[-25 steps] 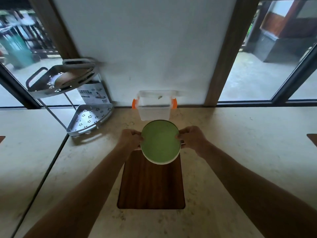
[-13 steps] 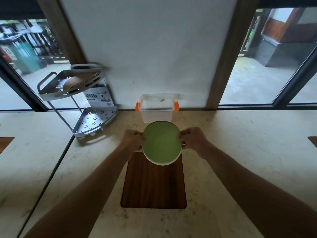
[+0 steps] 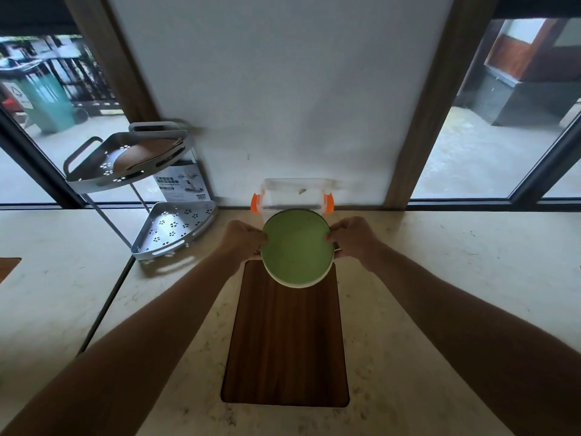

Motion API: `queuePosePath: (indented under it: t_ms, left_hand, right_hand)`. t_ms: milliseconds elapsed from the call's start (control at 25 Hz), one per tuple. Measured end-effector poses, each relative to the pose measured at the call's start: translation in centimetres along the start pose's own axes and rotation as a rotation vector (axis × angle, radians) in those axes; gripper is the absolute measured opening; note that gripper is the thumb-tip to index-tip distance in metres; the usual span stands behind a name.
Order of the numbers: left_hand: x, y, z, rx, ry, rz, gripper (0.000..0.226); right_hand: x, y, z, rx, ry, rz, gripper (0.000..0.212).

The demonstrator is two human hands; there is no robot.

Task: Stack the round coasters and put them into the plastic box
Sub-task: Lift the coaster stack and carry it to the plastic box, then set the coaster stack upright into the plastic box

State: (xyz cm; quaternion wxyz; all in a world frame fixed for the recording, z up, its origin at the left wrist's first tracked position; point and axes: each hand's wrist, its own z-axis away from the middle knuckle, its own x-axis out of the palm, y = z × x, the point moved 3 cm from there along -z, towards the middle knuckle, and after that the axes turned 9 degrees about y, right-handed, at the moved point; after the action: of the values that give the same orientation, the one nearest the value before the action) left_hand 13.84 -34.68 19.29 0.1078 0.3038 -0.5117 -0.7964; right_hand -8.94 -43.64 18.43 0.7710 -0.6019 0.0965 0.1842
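Partly hidden behind the coaster stack (image 3: 298, 247) I see the plastic box (image 3: 294, 195); contents unclear. Left hand (image 3: 243, 239) and right hand (image 3: 353, 239) grip the stack's edges.

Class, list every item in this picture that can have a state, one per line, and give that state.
Round green coaster stack: held off the counter, tilted.
Left hand: gripping the stack's left edge.
Right hand: gripping its right edge.
Clear plastic box with orange clips: open, lid off.
Grey two-tier metal rack: upright, lower tier empty.
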Motion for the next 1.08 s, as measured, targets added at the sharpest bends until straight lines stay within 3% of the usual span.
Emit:
queuePosePath:
  t_ms: [80, 200, 360, 680, 800, 1080]
  left_hand:
    - [0.2, 0.6, -1.6, -0.008, -0.005, 0.000, 0.019]
    - [0.7, 1.7, -4.3, -0.017, -0.027, -0.012, 0.020]
    - [1.4, 3.6, -8.7, -0.043, -0.034, 0.068, 0.023]
    - [3.4, 6.3, -20.1, 0.079, -0.047, 0.125, 0.009]
    - [4.3, 5.8, -24.4, 0.160, -0.012, 0.095, 0.017]
    - [6.8, 3.1, -30.6, 0.474, 0.133, -0.374, 0.011]
  right_hand:
    - [0.4, -0.9, -1.7, 0.004, -0.001, 0.017, 0.005]
    - [1.2, -2.2, -4.5, 0.013, 0.005, 0.042, 0.011]
    - [1.9, -4.0, -9.3, -0.006, -0.021, 0.099, 0.003]
    - [3.0, -7.5, -20.3, -0.271, 0.123, 0.190, 0.013]
    - [4.5, -7.4, -23.9, -0.367, 0.147, 0.261, 0.019]
    - [7.6, -3.7, -28.3, -0.522, 0.208, 0.319, 0.022]
